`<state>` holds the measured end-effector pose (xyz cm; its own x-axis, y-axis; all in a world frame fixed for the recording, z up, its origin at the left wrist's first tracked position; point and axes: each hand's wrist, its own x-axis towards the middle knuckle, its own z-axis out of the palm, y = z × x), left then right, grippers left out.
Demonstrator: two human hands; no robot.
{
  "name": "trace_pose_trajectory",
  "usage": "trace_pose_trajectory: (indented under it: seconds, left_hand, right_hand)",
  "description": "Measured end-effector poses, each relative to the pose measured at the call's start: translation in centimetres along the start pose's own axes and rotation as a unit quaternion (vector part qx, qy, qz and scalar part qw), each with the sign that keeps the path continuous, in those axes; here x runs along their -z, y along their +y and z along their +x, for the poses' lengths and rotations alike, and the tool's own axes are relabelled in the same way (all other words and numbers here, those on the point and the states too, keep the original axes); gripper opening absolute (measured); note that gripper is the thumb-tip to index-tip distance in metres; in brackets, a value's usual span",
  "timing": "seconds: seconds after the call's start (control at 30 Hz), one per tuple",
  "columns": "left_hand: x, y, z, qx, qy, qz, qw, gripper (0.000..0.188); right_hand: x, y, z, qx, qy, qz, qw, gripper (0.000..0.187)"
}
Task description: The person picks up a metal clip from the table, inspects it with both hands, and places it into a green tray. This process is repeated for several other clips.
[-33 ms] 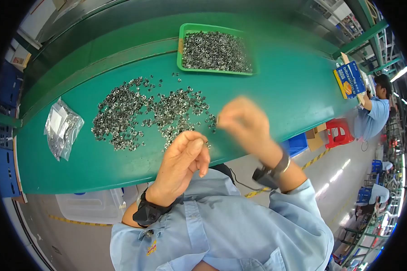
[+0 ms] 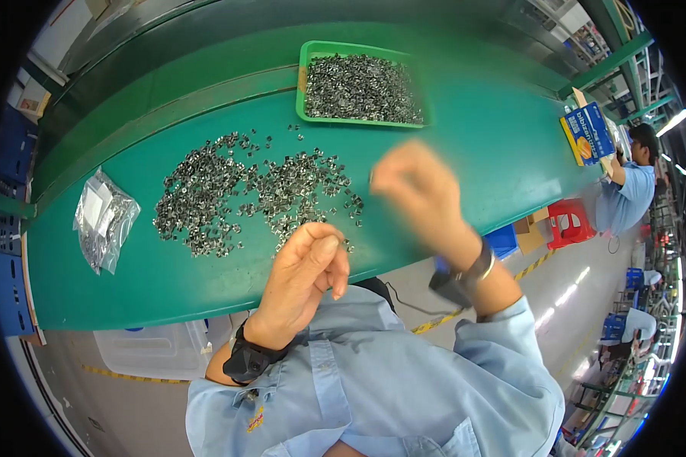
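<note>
Small black-and-silver metal pieces lie in two adjoining heaps on the green table [image 2: 152, 293], a left heap [image 2: 198, 194] and a right heap [image 2: 297, 186]. At the near edge of the right heap is my left hand [image 2: 305, 274], its fingers curled and the thumb pressed toward the forefinger; whatever they hold is hidden. My right hand [image 2: 423, 186], smeared by motion, is raised right of that heap with thumb and fingertips pinched. A tiny dark speck shows at its fingertips, too blurred to name. Beyond the heaps, a green tray [image 2: 302, 84] holds many similar pieces.
A clear plastic bag [image 2: 105, 221] of parts lies at the table's left. A blue-and-yellow box [image 2: 589, 135] is at the far right, near a co-worker in a blue shirt [image 2: 629, 199]. A red stool [image 2: 570, 223] and blue bin [image 2: 501, 241] stand beyond the table's right edge.
My right hand has risen a little, away from the right heap and toward the tray's side of the table. My left hand has stayed almost in place.
</note>
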<state>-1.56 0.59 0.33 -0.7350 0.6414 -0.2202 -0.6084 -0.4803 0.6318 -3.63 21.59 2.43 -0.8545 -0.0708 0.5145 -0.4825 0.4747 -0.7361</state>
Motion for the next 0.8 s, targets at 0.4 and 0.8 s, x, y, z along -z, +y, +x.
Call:
trace_pose_trajectory:
  seconds: [0.4,0.8]
  left_hand:
    - [1.6,0.1,0.2,0.019,-0.032,-0.044,0.998,0.014]
    - [1.0,-0.1,0.5,0.01,-0.032,-0.011,0.999,0.013]
  right_hand:
    - [2.1,4.6,2.1,-0.125,-0.097,-0.121,0.98,0.014]
    - [-0.1,1.7,-2.2,-0.017,-0.137,-0.222,0.965,0.02]
